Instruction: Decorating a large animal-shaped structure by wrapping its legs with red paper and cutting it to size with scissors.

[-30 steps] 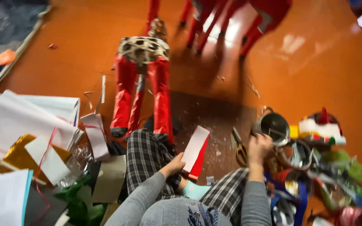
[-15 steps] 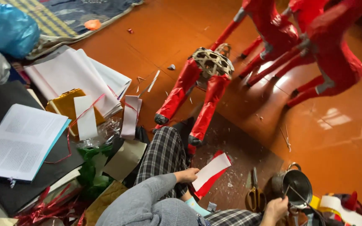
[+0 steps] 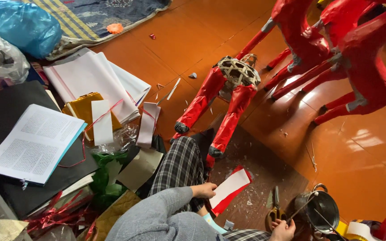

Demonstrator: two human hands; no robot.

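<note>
1 flat red-white paper strip (image 3: 229, 189) — glossy

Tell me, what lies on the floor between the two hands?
Head view: between left hand and right hand, the red-and-white paper strip, paper scraps, then yellow-handled scissors.

The person's left hand (image 3: 204, 190), in a grey sleeve, rests curled beside the knee with fingers closed in a pinch. The right hand (image 3: 283, 230) reaches low, fingers bent, partly cut off.

Daylight glares off the glossy orange floor (image 3: 371, 138) at right; the left clutter sits dimmer. Focus is sharp, with slight wide-angle stretching at the edges.
</note>
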